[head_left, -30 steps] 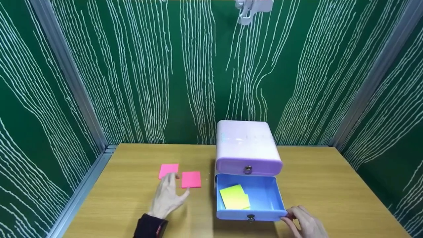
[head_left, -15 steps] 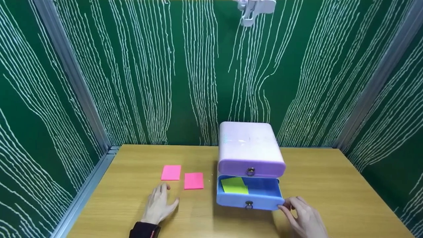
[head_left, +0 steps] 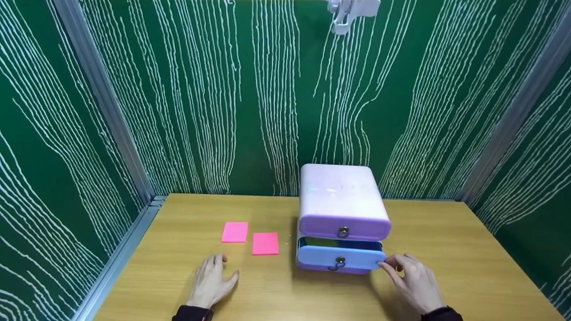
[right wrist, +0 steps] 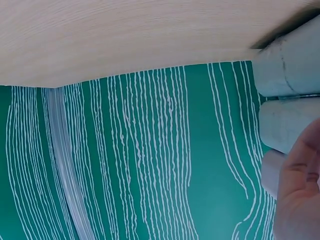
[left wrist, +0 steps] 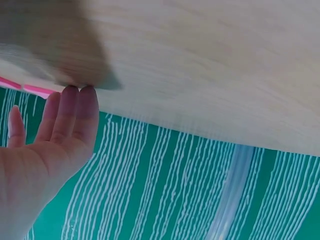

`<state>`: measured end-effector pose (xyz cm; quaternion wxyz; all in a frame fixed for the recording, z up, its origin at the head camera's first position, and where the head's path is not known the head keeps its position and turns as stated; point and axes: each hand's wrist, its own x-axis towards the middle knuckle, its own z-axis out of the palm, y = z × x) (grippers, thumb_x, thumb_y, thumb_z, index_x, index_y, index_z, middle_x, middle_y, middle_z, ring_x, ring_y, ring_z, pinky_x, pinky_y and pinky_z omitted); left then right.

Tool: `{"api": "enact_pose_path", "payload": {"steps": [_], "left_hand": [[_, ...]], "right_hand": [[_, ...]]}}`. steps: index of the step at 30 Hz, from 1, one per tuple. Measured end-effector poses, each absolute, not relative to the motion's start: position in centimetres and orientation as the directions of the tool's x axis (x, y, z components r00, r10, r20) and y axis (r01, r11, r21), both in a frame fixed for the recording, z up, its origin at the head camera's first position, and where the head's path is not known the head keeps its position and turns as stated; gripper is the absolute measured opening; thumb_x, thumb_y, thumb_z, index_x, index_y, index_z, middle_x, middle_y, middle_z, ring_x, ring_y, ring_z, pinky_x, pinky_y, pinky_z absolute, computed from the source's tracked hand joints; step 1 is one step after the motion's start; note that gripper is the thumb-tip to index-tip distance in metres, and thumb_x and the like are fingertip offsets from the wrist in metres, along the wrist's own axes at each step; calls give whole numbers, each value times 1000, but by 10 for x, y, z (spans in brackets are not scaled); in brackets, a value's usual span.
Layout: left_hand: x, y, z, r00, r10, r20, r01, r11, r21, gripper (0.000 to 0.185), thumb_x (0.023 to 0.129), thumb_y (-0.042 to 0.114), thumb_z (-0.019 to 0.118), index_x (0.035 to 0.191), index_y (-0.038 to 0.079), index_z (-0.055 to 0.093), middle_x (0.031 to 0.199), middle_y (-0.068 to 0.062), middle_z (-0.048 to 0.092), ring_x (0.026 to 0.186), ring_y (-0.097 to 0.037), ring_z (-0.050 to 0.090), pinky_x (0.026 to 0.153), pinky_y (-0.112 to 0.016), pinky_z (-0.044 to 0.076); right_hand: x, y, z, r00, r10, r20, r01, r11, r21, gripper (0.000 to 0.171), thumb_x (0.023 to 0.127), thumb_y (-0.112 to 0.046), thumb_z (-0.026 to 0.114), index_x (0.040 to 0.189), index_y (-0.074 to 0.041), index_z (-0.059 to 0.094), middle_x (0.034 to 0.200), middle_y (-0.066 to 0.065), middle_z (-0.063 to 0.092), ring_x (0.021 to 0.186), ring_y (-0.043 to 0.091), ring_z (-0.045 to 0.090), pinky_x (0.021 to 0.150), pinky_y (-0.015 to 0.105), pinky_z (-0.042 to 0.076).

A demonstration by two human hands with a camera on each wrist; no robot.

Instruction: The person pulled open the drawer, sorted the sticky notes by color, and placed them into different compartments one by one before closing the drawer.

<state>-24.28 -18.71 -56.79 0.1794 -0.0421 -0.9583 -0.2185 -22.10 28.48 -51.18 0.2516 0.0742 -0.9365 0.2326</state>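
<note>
A small drawer cabinet (head_left: 341, 189) with a white top and a purple upper drawer (head_left: 321, 226) stands on the table. Below that, a blue drawer (head_left: 316, 257) is pulled out a little, and a dim green strip of sticky notes (head_left: 319, 242) shows through its gap. My right hand (head_left: 415, 281) pinches the blue drawer's right front corner between thumb and curled index finger. My left hand (head_left: 208, 281) rests low over the table, fingers loosely bent and holding nothing. Just beyond it lie two pink sticky-note pads, one on the left (head_left: 234, 232) and one on the right (head_left: 265, 244).
The wooden table (head_left: 276, 294) ends at green walls (head_left: 276, 98) with white wavy lines. Grey metal posts (head_left: 105, 98) frame the corners. A white clamp-like fitting (head_left: 348, 13) hangs at the top of the back wall.
The blue drawer has slid inward from well out to nearly closed, my right hand moving with it. My left hand has drawn back from the pink pads toward me.
</note>
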Motion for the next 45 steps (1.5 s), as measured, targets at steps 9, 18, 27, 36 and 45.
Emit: {"api": "enact_pose_path", "payload": {"steps": [9,18,27,36,45], "left_hand": [[-240,-190,-567,-947,1,320,134,908,396,39,81,38,75,104,11,59,95,-3,63,92,-25,62,78,-47,48],[-241,-192,-566,-950,12,312,141,908,394,39,81,39,75,104,12,59,95,-2,64,91,-24,61,76,-44,47],[-241,-192,-567,-952,15,307,140,910,389,39,81,39,76,104,12,60,96,-3,65,95,-25,63,81,-46,48],[-241,-191,-568,-958,26,286,139,914,381,40,82,40,74,105,12,59,96,-2,64,93,-25,62,78,-45,47],[-239,-194,-565,-956,27,294,142,915,378,40,81,40,75,104,12,59,95,-3,64,90,-24,62,77,-45,47]], "right_hand": [[-235,290,-520,-733,-80,675,-378,873,-307,19,77,-12,83,69,-21,68,62,-14,55,58,-1,44,50,19,35],[-244,289,-517,-812,-41,582,-305,880,-363,15,84,-16,79,72,-17,71,62,-10,57,58,1,46,51,19,36],[-246,288,-516,-827,-33,562,-290,880,-375,19,85,-17,78,69,-19,67,61,-10,54,56,-2,41,51,19,34],[-252,281,-523,-763,-57,644,-355,869,-344,35,80,-12,80,62,-23,53,59,-11,51,55,-2,38,49,20,33],[-244,280,-546,-797,-63,601,-343,866,-364,32,78,-23,84,60,-28,58,58,-16,50,54,-6,37,50,19,32]]}}
